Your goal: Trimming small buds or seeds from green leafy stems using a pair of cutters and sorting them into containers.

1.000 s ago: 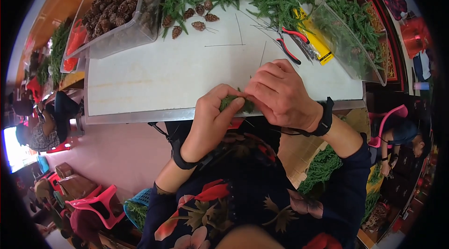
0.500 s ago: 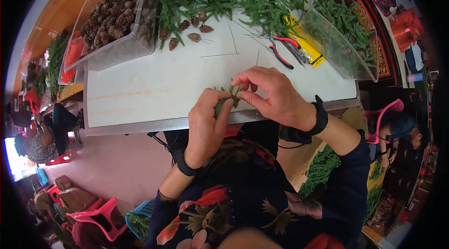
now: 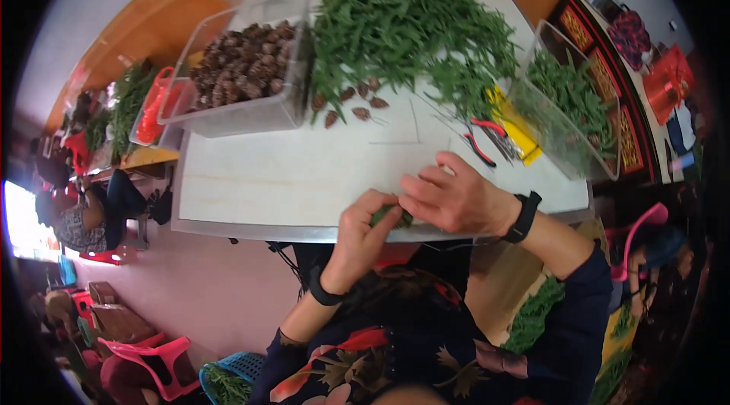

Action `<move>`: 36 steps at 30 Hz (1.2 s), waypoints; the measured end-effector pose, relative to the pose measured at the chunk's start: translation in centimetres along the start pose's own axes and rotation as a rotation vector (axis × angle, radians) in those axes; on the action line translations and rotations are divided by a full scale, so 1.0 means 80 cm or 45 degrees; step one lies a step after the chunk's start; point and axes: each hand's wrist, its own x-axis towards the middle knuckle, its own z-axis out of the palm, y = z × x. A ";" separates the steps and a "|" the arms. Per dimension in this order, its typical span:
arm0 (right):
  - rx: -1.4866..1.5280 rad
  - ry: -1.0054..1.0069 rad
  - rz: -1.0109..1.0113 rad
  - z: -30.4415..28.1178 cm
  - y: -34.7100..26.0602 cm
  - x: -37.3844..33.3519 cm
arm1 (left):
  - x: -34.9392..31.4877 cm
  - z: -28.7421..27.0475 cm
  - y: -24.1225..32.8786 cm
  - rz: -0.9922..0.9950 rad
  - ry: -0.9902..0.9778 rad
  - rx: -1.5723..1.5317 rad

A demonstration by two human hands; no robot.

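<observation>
Above the near edge of the white table (image 3: 251,192), my left hand (image 3: 363,234) pinches a small green artificial pine sprig (image 3: 401,217) between thumb and fingers. My right hand (image 3: 464,196) is up against it, fingers curled over the sprig's right side. Its fingertips are partly hidden, so what they grip is unclear. Beyond my hands lie thin wires (image 3: 417,122) and several loose pine cones (image 3: 360,113). Pliers with red and black handles (image 3: 482,145) rest beside a yellow packet (image 3: 517,127) to the right.
A clear bin (image 3: 251,117) of pine cones stands far left, with a heap of green sprigs (image 3: 411,25) at the back. Another clear bin (image 3: 563,152) on the right holds more sprigs. Below are a pink chair (image 3: 182,352) and a blue basket (image 3: 247,365). A person (image 3: 80,211) sits far left.
The view has shifted, so the table sits lower and further right. My hands have come nearer the table edge, and my right fingers now curl in closer over the sprig.
</observation>
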 end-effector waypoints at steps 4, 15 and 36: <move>-0.138 -0.012 -0.156 -0.006 0.001 0.001 | -0.006 0.000 -0.001 -0.081 -0.032 -0.162; -0.155 -0.069 -0.216 -0.002 -0.001 0.017 | -0.012 -0.009 0.011 0.142 0.050 0.304; 0.663 -0.011 0.406 0.007 -0.004 0.021 | -0.009 -0.009 0.001 -0.476 0.028 -0.748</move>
